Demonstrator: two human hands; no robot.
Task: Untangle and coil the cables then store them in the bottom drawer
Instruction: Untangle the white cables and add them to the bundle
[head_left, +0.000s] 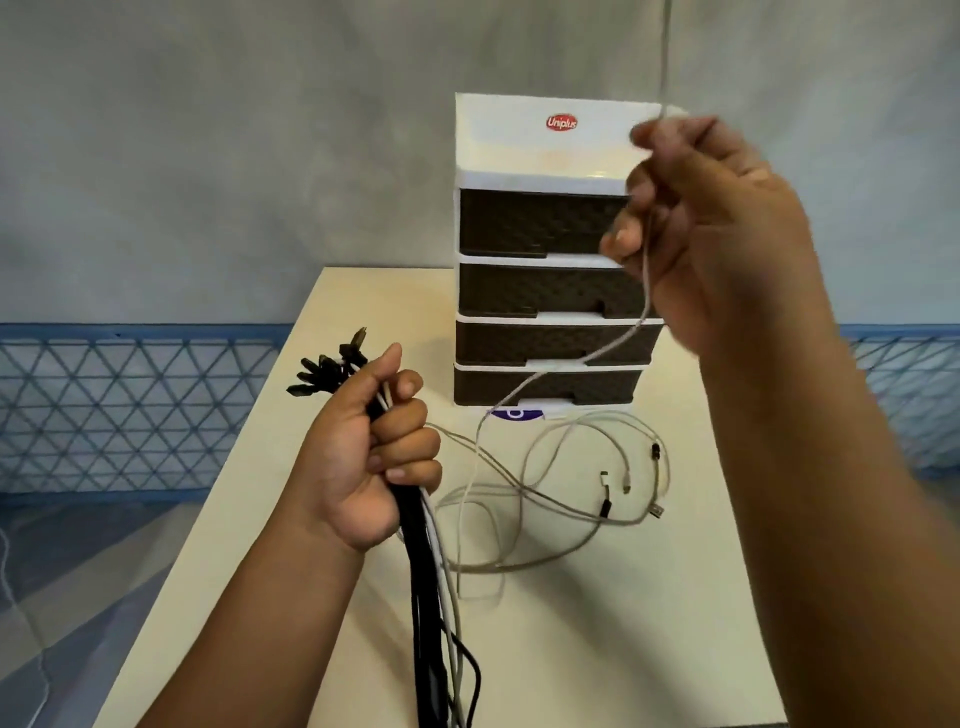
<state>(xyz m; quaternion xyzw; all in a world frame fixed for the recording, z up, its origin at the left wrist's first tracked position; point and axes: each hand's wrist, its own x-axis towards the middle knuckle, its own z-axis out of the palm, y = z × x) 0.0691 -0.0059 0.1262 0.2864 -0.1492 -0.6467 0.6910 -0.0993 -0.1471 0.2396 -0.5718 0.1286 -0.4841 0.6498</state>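
My left hand (376, 452) is closed around a bundle of black and white cables (428, 597). Their plug ends (332, 366) stick out above my fist and the rest hangs down off the table's near edge. My right hand (706, 218) is raised in front of the drawer unit and pinches a single white cable (641, 317) near its end. That cable runs down to loose white cables (545, 499) looped on the table. The white drawer unit (550, 145) has several brown drawers, all closed; the bottom drawer (545, 387) sits lowest.
The cream table (649, 623) stands against a grey wall. A blue lattice rail (130, 405) runs behind it on both sides. A purple sticker (517, 414) shows under the unit's front. A thin white cord lies on the floor at far left.
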